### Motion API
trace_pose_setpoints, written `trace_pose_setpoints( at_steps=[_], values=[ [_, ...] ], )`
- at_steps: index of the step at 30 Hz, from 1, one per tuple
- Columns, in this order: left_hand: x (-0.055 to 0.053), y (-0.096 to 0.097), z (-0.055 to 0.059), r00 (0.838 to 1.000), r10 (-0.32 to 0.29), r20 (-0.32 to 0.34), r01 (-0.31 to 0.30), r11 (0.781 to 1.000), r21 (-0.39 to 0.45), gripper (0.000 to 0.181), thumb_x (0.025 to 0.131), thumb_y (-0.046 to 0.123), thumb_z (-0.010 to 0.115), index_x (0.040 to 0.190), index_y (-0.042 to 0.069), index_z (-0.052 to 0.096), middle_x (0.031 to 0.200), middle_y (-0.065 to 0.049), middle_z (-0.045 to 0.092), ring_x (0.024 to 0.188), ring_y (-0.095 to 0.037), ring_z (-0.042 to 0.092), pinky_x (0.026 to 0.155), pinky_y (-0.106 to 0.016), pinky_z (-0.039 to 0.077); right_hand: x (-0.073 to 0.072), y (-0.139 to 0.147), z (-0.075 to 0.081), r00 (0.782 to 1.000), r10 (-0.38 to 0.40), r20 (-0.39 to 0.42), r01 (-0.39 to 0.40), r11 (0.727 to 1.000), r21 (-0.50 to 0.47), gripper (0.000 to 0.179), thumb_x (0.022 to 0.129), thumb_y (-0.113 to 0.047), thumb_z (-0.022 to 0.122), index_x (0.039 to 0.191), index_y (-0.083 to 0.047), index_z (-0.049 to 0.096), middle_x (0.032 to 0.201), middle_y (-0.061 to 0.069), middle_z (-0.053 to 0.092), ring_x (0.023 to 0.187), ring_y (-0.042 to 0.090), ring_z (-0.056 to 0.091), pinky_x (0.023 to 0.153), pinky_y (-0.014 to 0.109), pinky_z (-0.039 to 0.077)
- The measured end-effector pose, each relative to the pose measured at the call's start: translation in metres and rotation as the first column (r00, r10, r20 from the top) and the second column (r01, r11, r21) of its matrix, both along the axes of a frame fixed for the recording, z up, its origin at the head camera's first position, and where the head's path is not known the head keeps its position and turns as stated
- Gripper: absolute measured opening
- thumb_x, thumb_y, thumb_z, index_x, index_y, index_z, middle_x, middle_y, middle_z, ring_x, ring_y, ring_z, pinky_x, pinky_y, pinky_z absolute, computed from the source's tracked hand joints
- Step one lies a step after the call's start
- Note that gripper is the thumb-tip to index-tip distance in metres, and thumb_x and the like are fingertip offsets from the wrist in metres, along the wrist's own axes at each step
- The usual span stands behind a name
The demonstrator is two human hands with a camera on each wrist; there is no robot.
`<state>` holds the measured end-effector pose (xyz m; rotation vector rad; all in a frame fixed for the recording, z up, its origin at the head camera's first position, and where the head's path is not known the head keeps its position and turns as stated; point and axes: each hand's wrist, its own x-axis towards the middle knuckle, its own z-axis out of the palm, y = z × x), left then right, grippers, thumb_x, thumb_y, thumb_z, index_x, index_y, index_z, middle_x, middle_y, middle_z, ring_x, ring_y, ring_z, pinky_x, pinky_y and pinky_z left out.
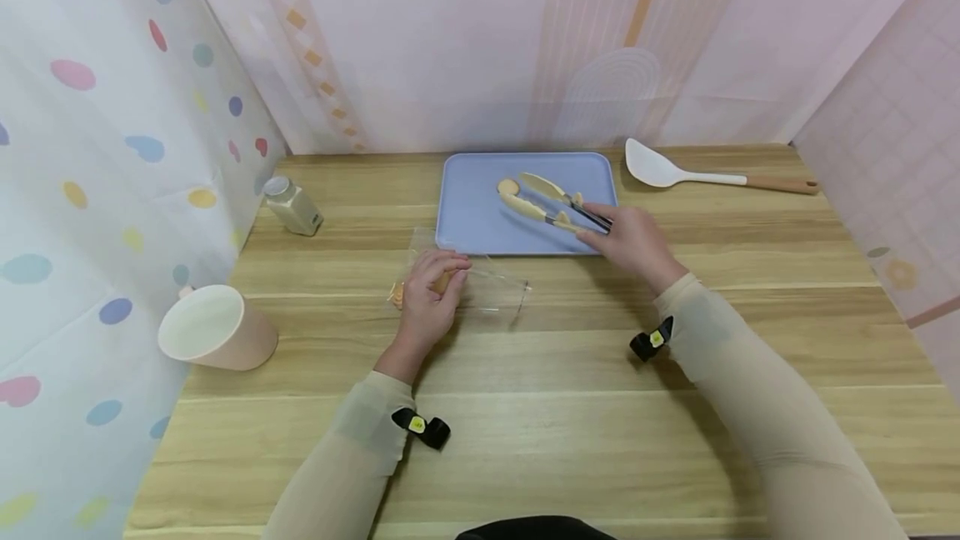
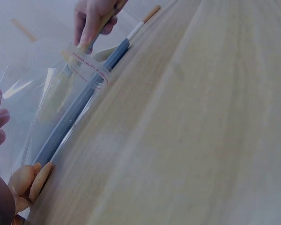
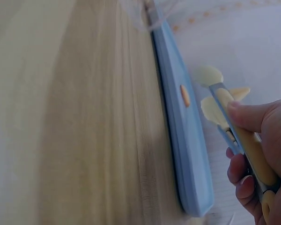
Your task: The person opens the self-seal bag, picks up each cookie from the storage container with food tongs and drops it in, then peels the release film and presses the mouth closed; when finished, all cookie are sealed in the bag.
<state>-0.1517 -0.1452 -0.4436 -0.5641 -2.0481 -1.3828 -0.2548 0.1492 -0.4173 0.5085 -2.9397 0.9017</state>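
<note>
My left hand (image 1: pixel 433 294) pinches a clear plastic bag (image 1: pixel 495 290) that lies low over the table, its open end towards the right. Several round tan biscuits (image 2: pixel 22 180) sit inside the bag, close by the fingers in the left wrist view. In my right hand (image 1: pixel 637 242) I grip a pair of tongs (image 1: pixel 542 185) with cream tips and metal arms. Their tips stand apart above a blue tray (image 1: pixel 465 219). One biscuit (image 1: pixel 508 187) rests on the tray near the tong tips; the right wrist view shows the tips raised off it.
A white spatula (image 1: pixel 652 165) with a wooden handle lies right of the tray. On the left stand a pale pink cup (image 1: pixel 247 340) and a shaker jar (image 1: pixel 295 207). Patterned cloths (image 1: pixel 450 40) hang along the back and sides of the wooden table (image 1: pixel 540 440).
</note>
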Motion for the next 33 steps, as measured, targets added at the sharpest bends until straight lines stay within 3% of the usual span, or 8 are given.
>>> trace_pose_setpoints(
  at_steps=[4,6,13,21,28,33],
  values=[
    [0.001,-0.001,-0.003,1.0,0.015,0.002,-0.015,1.0,-0.004,0.01,0.081,-0.015,0.064,0.089,-0.01,0.067,0.094,-0.024,0.065,0.098,-0.041,0.056,0.094,-0.041,0.043,-0.012,-0.004,-0.003,0.999,0.006,0.034,-0.007,1.0,0.008,0.052,0.086,-0.038,0.072,0.132,-0.018,0.061,0.057,0.004,0.052,0.055,0.017,0.036,0.051,0.034,0.032],
    [0.001,-0.001,-0.004,1.0,0.02,0.006,-0.02,1.0,-0.009,0.01,0.082,-0.015,0.063,0.089,-0.01,0.067,0.094,-0.024,0.065,0.097,-0.041,0.056,0.093,-0.042,0.043,-0.017,-0.006,-0.005,0.998,0.007,0.056,-0.008,1.0,0.01,0.052,0.086,-0.04,0.071,0.133,-0.018,0.06,0.053,0.001,0.04,0.052,0.018,0.034,0.05,0.034,0.033],
    [0.001,-0.001,-0.004,1.0,0.024,0.017,-0.024,1.0,-0.007,0.011,0.08,-0.017,0.064,0.089,-0.01,0.067,0.094,-0.025,0.065,0.097,-0.042,0.056,0.092,-0.042,0.043,-0.026,-0.009,-0.009,0.998,0.017,0.058,-0.017,1.0,0.004,0.054,0.086,-0.039,0.071,0.133,-0.017,0.059,0.062,0.005,0.053,0.057,0.019,0.037,0.052,0.034,0.034],
    [0.002,-0.002,-0.001,1.0,0.012,0.005,-0.012,1.0,-0.003,0.011,0.081,-0.017,0.064,0.089,-0.01,0.068,0.094,-0.025,0.065,0.096,-0.043,0.056,0.092,-0.041,0.042,-0.03,-0.014,-0.012,0.997,0.031,0.064,-0.031,0.999,-0.009,0.052,0.086,-0.036,0.072,0.131,-0.013,0.06,0.05,-0.003,0.033,0.045,0.012,0.027,0.045,0.031,0.032],
    [0.002,-0.004,-0.004,1.0,0.015,0.006,-0.015,1.0,-0.002,0.011,0.08,-0.017,0.064,0.089,-0.01,0.067,0.093,-0.024,0.065,0.095,-0.04,0.056,0.092,-0.036,0.043,-0.032,-0.018,-0.015,0.997,0.038,0.072,-0.039,0.999,0.013,0.053,0.086,-0.036,0.072,0.132,-0.013,0.06,0.048,-0.002,0.034,0.045,0.011,0.021,0.043,0.029,0.028],
    [0.0,-0.005,-0.009,1.0,0.021,0.016,-0.021,1.0,0.001,0.011,0.08,-0.016,0.063,0.089,-0.01,0.066,0.094,-0.024,0.064,0.097,-0.038,0.056,0.094,-0.036,0.042,-0.033,-0.019,-0.018,0.997,0.035,0.072,-0.036,0.999,0.02,0.052,0.086,-0.036,0.072,0.132,-0.013,0.06,0.054,0.004,0.049,0.047,0.012,0.024,0.047,0.031,0.03]
  ],
)
